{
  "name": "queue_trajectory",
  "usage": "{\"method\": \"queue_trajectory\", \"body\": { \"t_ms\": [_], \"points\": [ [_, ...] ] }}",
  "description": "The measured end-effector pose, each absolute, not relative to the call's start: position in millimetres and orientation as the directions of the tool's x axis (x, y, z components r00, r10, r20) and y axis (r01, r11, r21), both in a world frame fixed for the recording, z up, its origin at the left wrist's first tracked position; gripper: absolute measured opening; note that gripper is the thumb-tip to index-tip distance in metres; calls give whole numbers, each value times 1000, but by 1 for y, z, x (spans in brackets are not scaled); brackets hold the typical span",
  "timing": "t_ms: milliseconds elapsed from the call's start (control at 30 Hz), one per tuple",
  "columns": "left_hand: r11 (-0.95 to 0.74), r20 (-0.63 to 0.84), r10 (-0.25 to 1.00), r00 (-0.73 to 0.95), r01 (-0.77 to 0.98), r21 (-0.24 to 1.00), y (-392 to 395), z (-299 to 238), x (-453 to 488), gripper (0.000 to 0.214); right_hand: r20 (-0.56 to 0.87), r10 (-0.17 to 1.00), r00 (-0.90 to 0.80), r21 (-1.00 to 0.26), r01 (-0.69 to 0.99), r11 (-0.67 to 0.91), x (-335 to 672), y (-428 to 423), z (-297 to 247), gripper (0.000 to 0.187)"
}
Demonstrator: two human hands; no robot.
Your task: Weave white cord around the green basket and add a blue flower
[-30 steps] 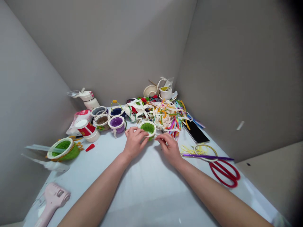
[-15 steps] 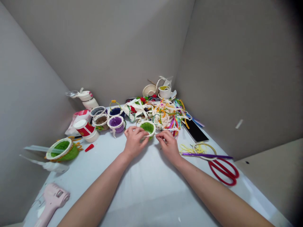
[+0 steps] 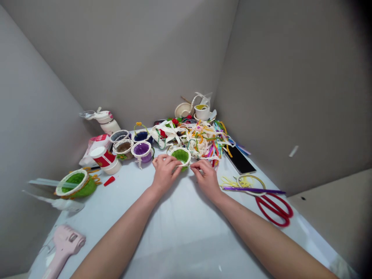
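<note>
A small green basket (image 3: 180,155) with a white braided rim stands on the table in front of me. My left hand (image 3: 166,169) grips its near left side, the thumb outside and the fingertips at the rim. Just right of the basket, my right hand (image 3: 205,175) is closed in a pinch close to the rim. What lies between those fingertips is too small to make out. To the left of the basket stands a purple basket (image 3: 142,148) with a white rim.
Behind lies a heap of lace and ribbons (image 3: 197,139). On the right are a phone (image 3: 241,161), a purple stick (image 3: 252,190) and red scissors (image 3: 274,209). Leftward are a red-and-white bottle (image 3: 105,159), a larger green basket (image 3: 84,188) and a pink glue gun (image 3: 65,246).
Both hands keep nearly the same place at the green basket. The whole view has shifted very slightly.
</note>
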State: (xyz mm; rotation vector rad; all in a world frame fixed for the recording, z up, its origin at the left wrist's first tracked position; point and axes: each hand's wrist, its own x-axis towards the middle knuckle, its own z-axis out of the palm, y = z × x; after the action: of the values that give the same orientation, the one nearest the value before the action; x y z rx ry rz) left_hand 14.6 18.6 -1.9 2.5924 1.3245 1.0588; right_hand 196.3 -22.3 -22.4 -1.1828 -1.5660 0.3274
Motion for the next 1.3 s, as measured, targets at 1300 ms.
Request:
{"method": "queue_trajectory", "body": {
  "t_ms": [1300],
  "points": [
    [-641, 677, 658, 330, 717, 273, 12, -7, 20, 8, 425, 890, 163, -827, 470, 309, 174, -27, -20, 11]
  ]
}}
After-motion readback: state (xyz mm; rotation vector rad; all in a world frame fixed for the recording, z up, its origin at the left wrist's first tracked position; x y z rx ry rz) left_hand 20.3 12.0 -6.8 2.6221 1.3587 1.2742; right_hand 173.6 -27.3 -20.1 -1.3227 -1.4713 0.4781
